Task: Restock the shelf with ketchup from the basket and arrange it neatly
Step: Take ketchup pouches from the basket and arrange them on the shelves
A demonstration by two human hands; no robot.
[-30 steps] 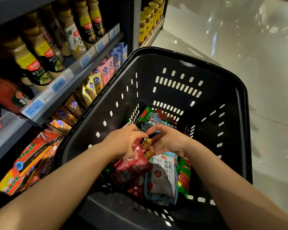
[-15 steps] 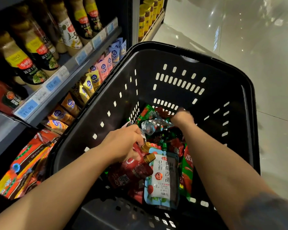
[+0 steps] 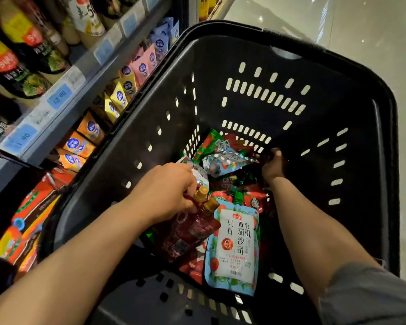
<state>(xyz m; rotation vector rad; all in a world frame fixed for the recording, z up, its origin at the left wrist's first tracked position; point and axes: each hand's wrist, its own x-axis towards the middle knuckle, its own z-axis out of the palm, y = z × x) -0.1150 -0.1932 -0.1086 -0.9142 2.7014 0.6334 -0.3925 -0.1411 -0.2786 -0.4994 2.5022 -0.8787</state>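
Two hands [image 3: 167, 191], one basket [image 3: 291, 50], two gold-capped red pouches [image 3: 190, 231], one blue-edged pouch [image 3: 234, 247].

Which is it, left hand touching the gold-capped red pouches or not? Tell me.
Touching. The head view shows the left hand with fingers curled round the necks of the gold-capped red pouches, holding them in the basket.

My right hand [image 3: 274, 165] no longer meets my left over the gold caps; it reaches away from them to the far end of the basket [image 3: 338, 73], down among the pouches by the far wall. My left hand [image 3: 167, 191] now grips the two dark red ketchup pouches [image 3: 192, 228] alone, by their necks. The blue-and-white ketchup pouch [image 3: 236, 245], half covered by my right hand a second ago, now shows whole.
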